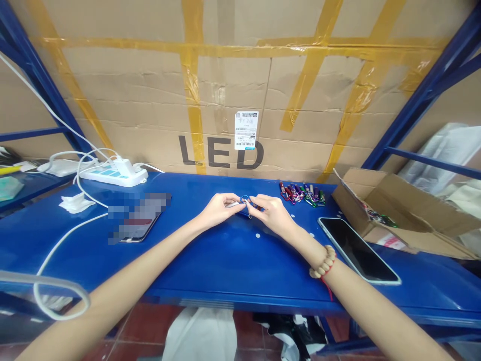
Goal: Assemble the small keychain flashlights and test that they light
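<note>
Over the middle of the blue table, my left hand (pixel 216 210) pinches a small silver tube (pixel 233 204), part of what looks like a keychain. Close beside it, the fingers of my right hand (pixel 274 213) are closed on a blue carabiner clip (pixel 245 197). A small metal end hangs below the fingertips. How the tube and clip join is hidden by my fingers. To the right of my right hand lies a cluster of similar keychains (pixel 300 192), small coloured metal tubes with clips in red, purple, blue and green.
An open cardboard box (pixel 391 200) with more keychains stands at the right, behind a black-screened phone (pixel 358 249). Another phone (pixel 145 220) lies left, near crumpled tissue (pixel 77 202) and a white power strip (pixel 112 173) with looping cables. A large carton (pixel 150 100) backs the table (pixel 210 265).
</note>
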`<state>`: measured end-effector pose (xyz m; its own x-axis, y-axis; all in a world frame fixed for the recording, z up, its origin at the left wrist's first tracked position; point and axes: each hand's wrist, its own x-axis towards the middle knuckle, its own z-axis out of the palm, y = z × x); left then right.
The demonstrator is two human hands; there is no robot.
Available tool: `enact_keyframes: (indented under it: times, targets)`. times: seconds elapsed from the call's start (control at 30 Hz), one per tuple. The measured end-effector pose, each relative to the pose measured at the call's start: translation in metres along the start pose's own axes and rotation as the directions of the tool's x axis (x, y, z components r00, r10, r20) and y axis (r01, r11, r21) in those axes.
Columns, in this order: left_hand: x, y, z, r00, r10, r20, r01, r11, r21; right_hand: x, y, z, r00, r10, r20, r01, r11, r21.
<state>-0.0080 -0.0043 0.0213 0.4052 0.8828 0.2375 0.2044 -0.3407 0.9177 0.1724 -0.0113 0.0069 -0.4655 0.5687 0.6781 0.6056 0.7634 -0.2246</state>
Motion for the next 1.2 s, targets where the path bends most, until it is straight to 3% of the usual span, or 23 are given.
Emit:
enact_keyframes:
  times: [0.37, 0.6, 0.73, 0.9, 1.0, 1.2]
  targets:
    - [0.002, -0.012, -0.003, 0.996, -0.010, 0.089, -0.002, 0.992, 0.123, -0.002, 0.001, 0.002, 0.994, -0.043, 0.096, 0.063, 0.973, -0.223]
    - [-0.002, -0.007, -0.004, 0.993, -0.007, 0.121, -0.014, 0.986, 0.165, -0.002, 0.002, 0.003, 0.997, -0.048, 0.057, 0.059, 0.976, -0.211]
    - [-0.004, -0.003, -0.002, 0.995, 0.056, 0.077, -0.075, 0.958, 0.277, 0.001, -0.001, 0.006, 0.999, 0.015, 0.050, -0.010, 0.994, -0.106]
    - [-0.005, -0.003, 0.005, 0.980, 0.163, -0.115, -0.084, 0.861, 0.501, 0.005, -0.003, 0.012, 0.987, 0.151, -0.062, -0.150, 0.989, 0.015]
    - [-0.004, -0.004, 0.008, 0.976, 0.156, -0.151, -0.064, 0.872, 0.485, 0.005, -0.004, 0.014, 0.982, 0.168, -0.087, -0.165, 0.986, 0.035]
    - [-0.007, 0.000, 0.007, 0.990, 0.087, -0.109, -0.037, 0.919, 0.392, 0.003, -0.003, 0.014, 0.991, 0.122, -0.047, -0.121, 0.992, 0.018]
